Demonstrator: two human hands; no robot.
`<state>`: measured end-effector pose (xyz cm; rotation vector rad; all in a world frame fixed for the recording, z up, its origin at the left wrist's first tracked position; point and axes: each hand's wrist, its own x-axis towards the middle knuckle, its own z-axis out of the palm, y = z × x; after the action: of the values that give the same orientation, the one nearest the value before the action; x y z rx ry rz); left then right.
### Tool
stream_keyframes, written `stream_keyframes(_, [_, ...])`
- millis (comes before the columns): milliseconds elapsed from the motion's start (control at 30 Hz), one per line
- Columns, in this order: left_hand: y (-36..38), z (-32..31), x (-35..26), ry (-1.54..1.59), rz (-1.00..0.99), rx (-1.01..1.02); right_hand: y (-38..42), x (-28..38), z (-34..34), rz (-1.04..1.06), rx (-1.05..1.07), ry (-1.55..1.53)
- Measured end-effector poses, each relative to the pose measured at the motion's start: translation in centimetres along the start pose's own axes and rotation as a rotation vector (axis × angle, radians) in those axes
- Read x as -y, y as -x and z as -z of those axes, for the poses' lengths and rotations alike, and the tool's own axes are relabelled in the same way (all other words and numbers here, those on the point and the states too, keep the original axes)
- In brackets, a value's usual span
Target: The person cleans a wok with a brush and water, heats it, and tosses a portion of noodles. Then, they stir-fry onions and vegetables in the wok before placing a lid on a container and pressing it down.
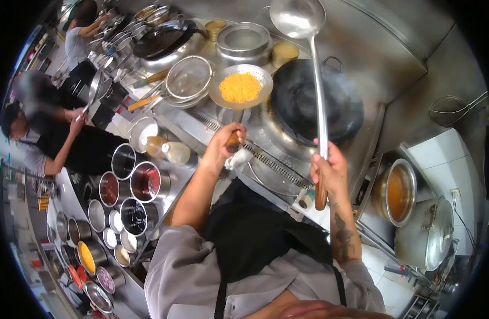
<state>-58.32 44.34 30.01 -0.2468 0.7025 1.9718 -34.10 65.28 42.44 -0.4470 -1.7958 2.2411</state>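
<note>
My left hand [227, 141] is closed round the wooden handle of a skimmer [264, 80]. The skimmer's round bowl holds a heap of orange-yellow food [240, 87], in small pieces, left of a dark wok [289, 101]. In my right hand [329, 169] is the long handle of a metal ladle [297, 17], gripped near its wooden end. The ladle's bowl is raised beyond the wok, and its shaft crosses in front of the wok. No food can be made out inside the wok.
Sieves [188, 77] and a second wok [164, 42] stand on the left. Sauce pots [145, 182] line the lower-left counter. At the right are a pot of brown liquid [401, 192] and a lidded pot [425, 234]. Other people [69, 138] work at the left.
</note>
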Motion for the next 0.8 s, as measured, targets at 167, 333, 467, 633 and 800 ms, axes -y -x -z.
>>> stream_keyframes(167, [5.4, 0.0, 4.1, -0.087, -0.061, -0.072, 0.5, 2.1, -2.6, -0.028, 0.267, -0.425])
stream_keyframes(333, [10.6, -2.7, 6.1, -0.258, -0.268, -0.074, -1.6, 1.6, -3.1, -0.173, 0.303, -0.582])
stream_keyframes(467, [10.7, -0.6, 7.9, -0.235, -0.332, 0.022, -1.6, 0.7, -3.7, -0.202, 0.245, -0.461])
stream_keyframes(633, [8.3, 1.1, 4.5, -0.128, -0.078, -0.013, 0.4, 2.2, -5.2, -0.051, 0.199, -0.34])
stream_keyframes(800, [9.0, 0.9, 3.8, -0.153, -0.09, -0.037, 1.1, 2.4, -6.2, -0.058, 0.218, -0.354])
